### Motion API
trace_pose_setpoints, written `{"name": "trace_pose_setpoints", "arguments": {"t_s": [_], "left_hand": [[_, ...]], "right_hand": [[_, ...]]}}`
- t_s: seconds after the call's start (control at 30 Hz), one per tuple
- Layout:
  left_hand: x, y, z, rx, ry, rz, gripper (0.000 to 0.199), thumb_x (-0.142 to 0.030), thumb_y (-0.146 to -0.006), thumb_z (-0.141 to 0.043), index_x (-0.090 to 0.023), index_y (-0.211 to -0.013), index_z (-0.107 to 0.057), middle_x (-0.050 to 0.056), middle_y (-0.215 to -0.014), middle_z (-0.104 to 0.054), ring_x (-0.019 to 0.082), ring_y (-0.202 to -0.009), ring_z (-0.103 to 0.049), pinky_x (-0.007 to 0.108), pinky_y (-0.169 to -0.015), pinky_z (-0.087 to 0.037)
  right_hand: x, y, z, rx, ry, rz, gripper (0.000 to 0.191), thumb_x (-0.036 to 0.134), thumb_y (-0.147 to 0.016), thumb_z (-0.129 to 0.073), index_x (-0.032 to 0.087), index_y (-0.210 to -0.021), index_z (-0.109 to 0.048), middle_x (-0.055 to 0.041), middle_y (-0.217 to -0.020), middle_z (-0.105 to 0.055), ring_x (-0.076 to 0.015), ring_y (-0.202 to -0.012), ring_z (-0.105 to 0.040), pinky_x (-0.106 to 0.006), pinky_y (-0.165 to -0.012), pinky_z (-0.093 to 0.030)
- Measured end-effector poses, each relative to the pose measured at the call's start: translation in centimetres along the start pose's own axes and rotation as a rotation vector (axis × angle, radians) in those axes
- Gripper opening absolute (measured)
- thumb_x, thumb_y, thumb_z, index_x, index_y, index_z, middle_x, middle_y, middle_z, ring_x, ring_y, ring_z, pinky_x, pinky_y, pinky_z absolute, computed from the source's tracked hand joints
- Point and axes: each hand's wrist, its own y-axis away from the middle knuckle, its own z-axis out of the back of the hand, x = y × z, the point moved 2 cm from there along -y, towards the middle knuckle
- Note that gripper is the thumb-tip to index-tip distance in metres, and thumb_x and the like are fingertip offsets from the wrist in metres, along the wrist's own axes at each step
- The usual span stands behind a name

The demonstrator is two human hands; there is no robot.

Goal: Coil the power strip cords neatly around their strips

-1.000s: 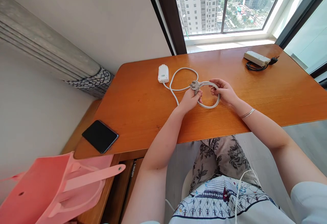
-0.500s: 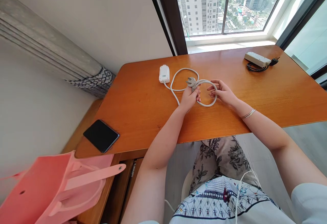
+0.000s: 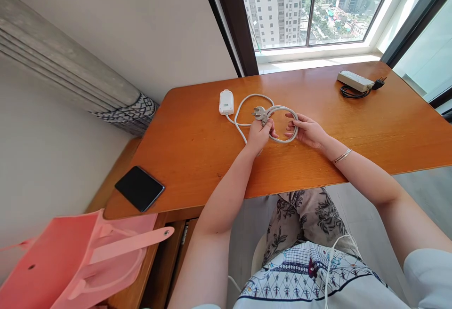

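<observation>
My left hand (image 3: 260,134) is closed around a white power cord (image 3: 243,132) just below its grey plug (image 3: 260,114), whose prongs point left. From that grip a coiled loop of the cord reaches right to my right hand (image 3: 306,130), which pinches the loop's right side between thumb and fingers. The cord's other part curves over the tabletop to a white power strip (image 3: 226,102), which lies to the left of and beyond my hands.
The wooden desk (image 3: 190,158) carries a black tablet or phone (image 3: 140,188) at front left. At back right lies a beige power strip (image 3: 355,81) with a black cord. A pink bag (image 3: 70,257) stands by the left corner. Beyond the desk is a window (image 3: 310,12).
The plug in my left hand has tipped slightly to the left. My right hand has closed on the cord loop, which now looks narrower and tighter.
</observation>
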Motion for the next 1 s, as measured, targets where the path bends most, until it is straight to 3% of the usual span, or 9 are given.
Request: {"name": "trace_pose_setpoints", "arguments": {"t_s": [0.13,0.27,0.37,0.5,0.67,0.83,1.0], "left_hand": [[-0.2,0.0,0.1,-0.009,-0.008,0.008,0.015,-0.018,-0.093,-0.062,-0.018,-0.108,-0.062,-0.010,-0.061,-0.047,0.005,-0.043,-0.045,0.023,-0.055,-0.056],[-0.4,0.2,0.1,-0.024,-0.003,0.054,0.012,-0.019,-0.096,-0.058,-0.019,-0.108,-0.062,-0.013,-0.053,-0.036,0.004,-0.041,-0.042,0.021,-0.056,-0.057],[-0.5,0.3,-0.1,-0.020,-0.017,0.063,0.013,-0.019,-0.096,-0.059,-0.019,-0.108,-0.063,-0.012,-0.053,-0.038,0.005,-0.041,-0.043,0.023,-0.058,-0.059],[-0.5,0.5,-0.5,-0.021,-0.052,0.035,0.021,-0.017,-0.096,-0.057,-0.020,-0.116,-0.063,-0.010,-0.064,-0.051,0.004,-0.042,-0.045,0.025,-0.060,-0.060],[-0.4,0.7,-0.5,0.017,-0.140,-0.041,0.034,-0.014,-0.094,-0.056,-0.022,-0.126,-0.064,-0.008,-0.070,-0.053,0.006,-0.045,-0.053,0.024,-0.058,-0.058],[-0.1,0.7,-0.2,0.026,-0.250,-0.108,0.042,-0.012,-0.090,-0.055,-0.024,-0.130,-0.065,-0.001,-0.096,-0.070,0.006,-0.047,-0.060,0.025,-0.061,-0.058],[0.3,0.6,0.1,-0.010,-0.396,-0.204,0.053,-0.012,-0.087,-0.058,-0.024,-0.138,-0.062,0.009,-0.125,-0.068,0.011,-0.062,-0.068,0.028,-0.073,-0.059]], "right_hand": [[0.4,0.3,-0.5,0.044,-0.002,0.038,0.031,0.012,-0.084,-0.066,0.020,-0.113,-0.067,0.0055,-0.072,-0.055,-0.0090,-0.062,-0.051,-0.027,-0.070,-0.056],[0.6,0.7,-1.2,0.071,0.021,0.079,0.032,0.015,-0.082,-0.065,0.018,-0.113,-0.067,0.0079,-0.064,-0.040,-0.0086,-0.055,-0.033,-0.023,-0.058,-0.041],[0.7,0.8,-1.5,0.048,0.048,0.124,0.028,0.026,-0.086,-0.066,0.017,-0.112,-0.067,0.0085,-0.063,-0.033,-0.0087,-0.053,-0.024,-0.022,-0.053,-0.031],[0.6,0.7,-1.5,-0.002,0.110,0.173,0.036,0.049,-0.092,-0.063,0.017,-0.107,-0.067,0.0088,-0.062,-0.029,-0.0085,-0.052,-0.019,-0.023,-0.051,-0.023],[0.6,0.8,-1.5,-0.035,0.171,0.165,0.041,0.056,-0.090,-0.066,0.019,-0.106,-0.064,0.0102,-0.060,-0.023,-0.0085,-0.051,-0.018,-0.024,-0.049,-0.020],[0.4,0.9,-1.6,-0.044,0.151,0.233,0.048,0.052,-0.091,-0.066,0.025,-0.130,-0.057,0.0118,-0.059,-0.022,-0.0087,-0.049,-0.016,-0.022,-0.048,-0.017],[0.4,0.8,-1.4,-0.042,0.189,0.262,0.048,0.052,-0.094,-0.063,0.025,-0.133,-0.059,0.0116,-0.058,-0.024,-0.0083,-0.048,-0.015,-0.023,-0.046,-0.017]]}}
